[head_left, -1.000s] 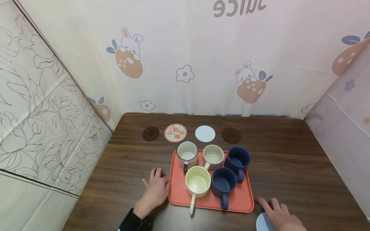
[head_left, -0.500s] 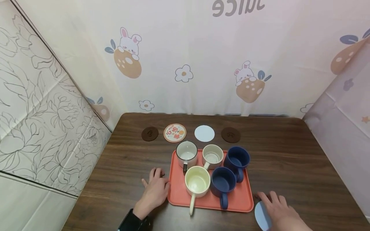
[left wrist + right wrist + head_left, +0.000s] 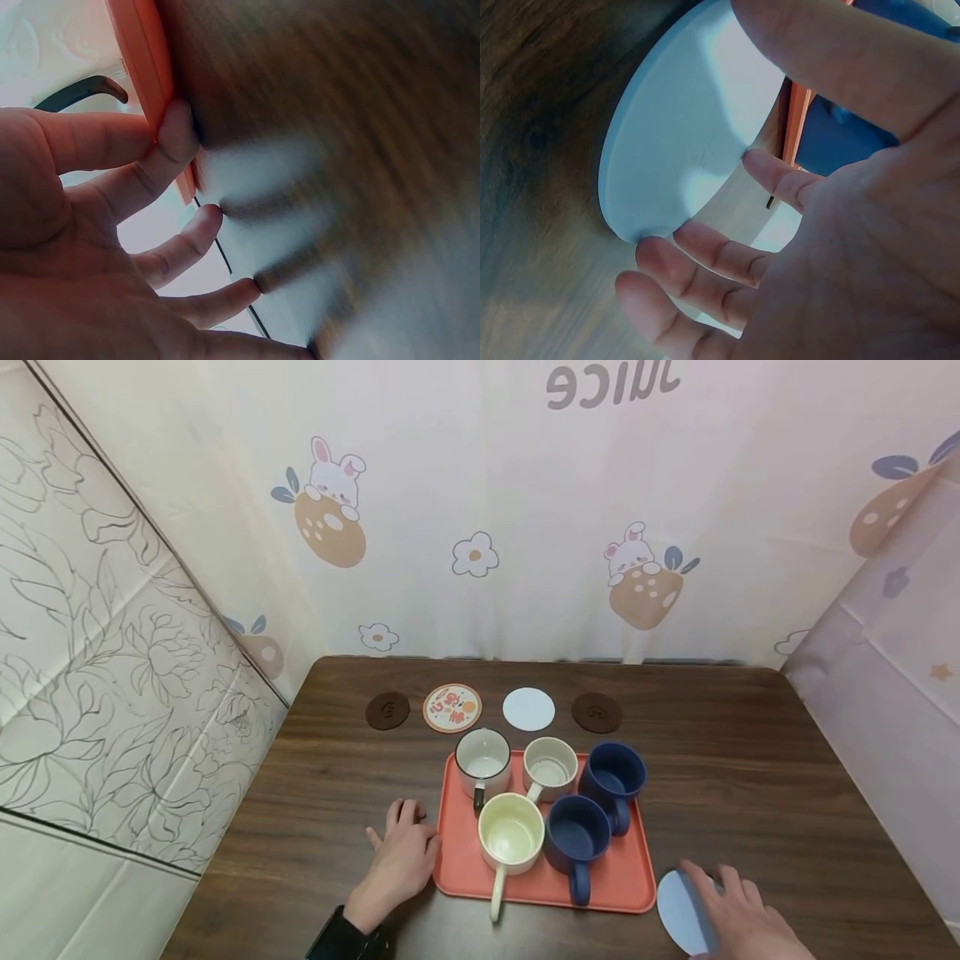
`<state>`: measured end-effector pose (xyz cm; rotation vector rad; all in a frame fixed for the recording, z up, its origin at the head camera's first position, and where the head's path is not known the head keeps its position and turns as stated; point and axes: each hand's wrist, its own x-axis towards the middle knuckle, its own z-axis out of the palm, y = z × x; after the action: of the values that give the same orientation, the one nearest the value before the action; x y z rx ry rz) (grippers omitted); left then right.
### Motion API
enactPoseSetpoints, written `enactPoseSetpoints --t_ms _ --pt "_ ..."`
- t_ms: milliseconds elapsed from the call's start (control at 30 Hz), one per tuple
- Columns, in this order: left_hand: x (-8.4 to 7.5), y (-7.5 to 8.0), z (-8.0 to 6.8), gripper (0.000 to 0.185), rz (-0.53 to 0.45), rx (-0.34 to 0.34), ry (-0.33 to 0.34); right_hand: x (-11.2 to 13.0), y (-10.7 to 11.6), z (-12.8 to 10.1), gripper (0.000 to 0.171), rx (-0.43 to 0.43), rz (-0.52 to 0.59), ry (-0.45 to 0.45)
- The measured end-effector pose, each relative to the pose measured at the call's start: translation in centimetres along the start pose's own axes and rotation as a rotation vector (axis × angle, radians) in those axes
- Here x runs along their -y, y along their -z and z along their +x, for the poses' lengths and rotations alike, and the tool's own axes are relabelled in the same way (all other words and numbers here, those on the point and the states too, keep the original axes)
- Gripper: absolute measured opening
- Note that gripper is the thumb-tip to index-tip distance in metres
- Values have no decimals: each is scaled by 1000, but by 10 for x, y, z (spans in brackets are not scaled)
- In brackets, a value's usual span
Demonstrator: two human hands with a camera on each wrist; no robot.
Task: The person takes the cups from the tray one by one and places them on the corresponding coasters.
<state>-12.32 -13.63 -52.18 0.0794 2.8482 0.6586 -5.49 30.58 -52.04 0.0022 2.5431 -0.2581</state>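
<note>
In the head view my left hand (image 3: 401,857) rests on the table at the left side of a coral tray (image 3: 459,881), fingers spread. Its thumb and index fingertip touch the tray's rim in the left wrist view. My right hand (image 3: 742,906) lies over the right part of a light blue round coaster (image 3: 681,912), just right of the tray's front corner. The right wrist view has loosely bent fingers at the coaster's edge. On the tray stand a black-rimmed white mug (image 3: 483,756), a cream mug (image 3: 550,768), a pale yellow mug (image 3: 512,833) and two navy mugs (image 3: 577,833).
Along the table's back lie a dark brown coaster (image 3: 387,711), a patterned coaster (image 3: 452,708), a white coaster (image 3: 528,709) and another brown coaster (image 3: 597,712). The yellow mug's handle (image 3: 497,893) juts over the tray's front edge. Printed curtains (image 3: 480,485) stand behind the table.
The light blue coaster has slid forward along the table beside the tray's corner, and more of it shows. My right hand has shifted slightly forward and right. The left hand and mugs stay put.
</note>
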Motion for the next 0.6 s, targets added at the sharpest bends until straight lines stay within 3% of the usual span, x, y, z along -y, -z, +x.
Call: enactPoseSetpoints --t_ms 100,400,600 --pt "1 0 -1 21 1 -2 -3 -5 -1 5 127 14 29 -1" --pt "1 0 -2 20 4 -8 -13 -7 15 7 112 -29 33 116" --pt "0 0 -2 20 3 -7 -1 -4 22 5 118 -62 29 30"
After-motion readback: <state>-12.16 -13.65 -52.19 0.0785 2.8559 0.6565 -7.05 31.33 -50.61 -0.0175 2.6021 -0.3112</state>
